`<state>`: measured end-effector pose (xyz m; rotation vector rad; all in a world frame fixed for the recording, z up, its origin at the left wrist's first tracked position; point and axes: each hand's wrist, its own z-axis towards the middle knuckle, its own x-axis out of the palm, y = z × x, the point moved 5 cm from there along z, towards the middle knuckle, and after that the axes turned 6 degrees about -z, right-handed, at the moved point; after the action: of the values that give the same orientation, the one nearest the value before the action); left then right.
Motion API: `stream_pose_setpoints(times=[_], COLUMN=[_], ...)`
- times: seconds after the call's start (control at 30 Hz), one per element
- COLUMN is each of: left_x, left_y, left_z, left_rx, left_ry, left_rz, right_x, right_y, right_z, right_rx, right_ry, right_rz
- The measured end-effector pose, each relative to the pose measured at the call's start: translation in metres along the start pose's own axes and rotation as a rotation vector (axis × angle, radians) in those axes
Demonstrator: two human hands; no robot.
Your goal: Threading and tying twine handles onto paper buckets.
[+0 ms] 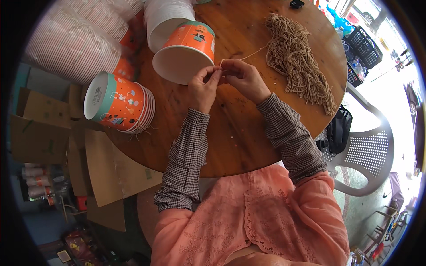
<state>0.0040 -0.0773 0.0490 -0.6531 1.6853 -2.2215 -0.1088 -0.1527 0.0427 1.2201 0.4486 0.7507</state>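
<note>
In front of me, both hands meet over the round wooden table [235, 119]. My left hand [203, 88] is pinched, thumb against fingers, at the end of a thin beige string [253, 54]. Beside it, my right hand [244, 79] has its fingers curled on the same string, which trails to a thick hank of beige string [295, 62] at the right. Just beyond my left hand is an orange paper bucket [191, 37] with a teal band, its white open mouth tilted toward me. The fingertips partly hide the string.
A short stack of orange paper buckets [126, 104] lies sideways at the table's left edge. Plastic-wrapped bucket stacks [73, 48] and white buckets [166, 22] stand behind. Cardboard boxes [111, 164] lie below left. A grey plastic chair [366, 153] holding a black bag [341, 128] is at right.
</note>
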Motion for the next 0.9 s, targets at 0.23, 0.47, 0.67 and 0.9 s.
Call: stream_pose_setpoints(times=[0.23,0.47,0.67,0.9], left_x=[0.002,0.003,0.001,0.006], left_y=[-0.003,-0.015,-0.028,-0.045], left_z=[-0.002,-0.003,-0.005,-0.013], left_rx=[-0.045,0.104,0.336,0.641], left_ry=[-0.047,-0.03,-0.024,-0.116], left_rz=[-0.088,0.175,0.494,0.86], right_x=[-0.005,-0.004,-0.001,0.006], right_y=[0.001,0.013,0.038,0.031], right_z=[-0.001,-0.006,-0.013,-0.006], right_rx=[0.159,0.057,-0.216,-0.313], right_ry=[-0.045,-0.217,-0.257,-0.229], right_rz=[0.096,-0.222,-0.562,-0.533])
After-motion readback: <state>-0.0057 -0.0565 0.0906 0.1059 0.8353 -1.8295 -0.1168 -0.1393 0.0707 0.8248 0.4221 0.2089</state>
